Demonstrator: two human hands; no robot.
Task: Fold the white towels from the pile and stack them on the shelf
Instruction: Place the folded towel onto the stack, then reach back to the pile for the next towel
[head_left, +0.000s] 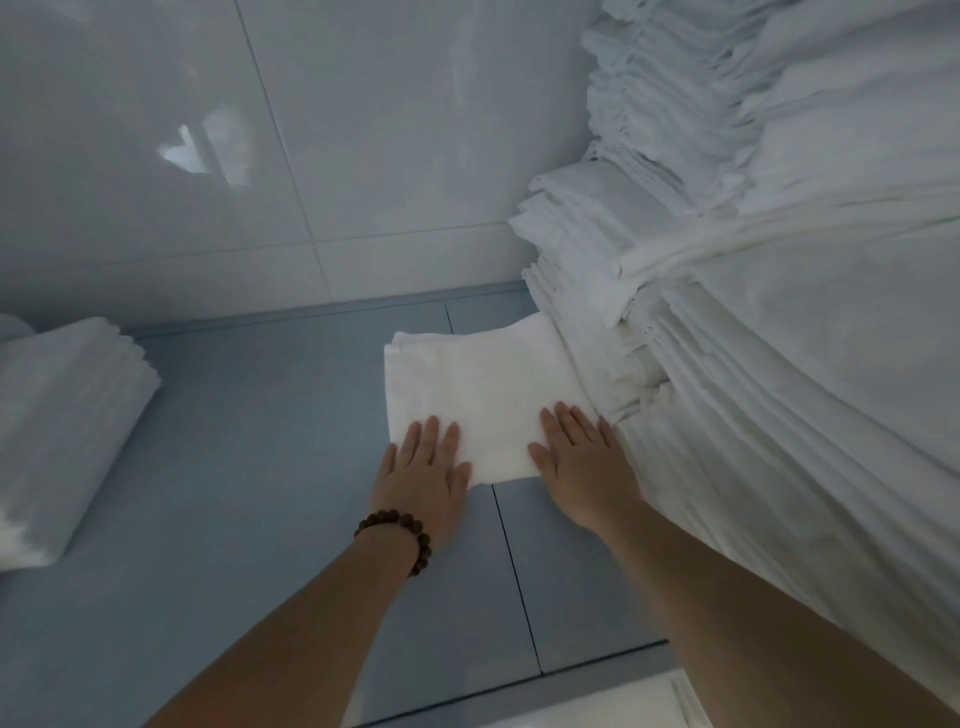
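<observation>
A folded towel lies flat on the blue-grey shelf, a neat white rectangle with its far right corner tucked against the foot of a tall stack of folded white linen. That stack fills the whole right side and rises well above the towel, its layered edges facing the wall.

Both of the person's hands are down on the towel's near edge. The left hand lies flat on the near left corner, fingers straight and slightly spread, pressing rather than gripping, with the heel of the palm on the shelf. The right hand lies the same way on the near right corner, fingers straight, its outer edge just beside the tall stack. Neither hand grasps anything. A bracelet of dark brown beads circles the left wrist.

Well apart to the left, a smaller stack of folded white towels sits on the same shelf. Behind everything stands a glossy white tiled wall. At the bottom edge, between the forearms, a strip of white cloth shows; what it is I cannot tell.
</observation>
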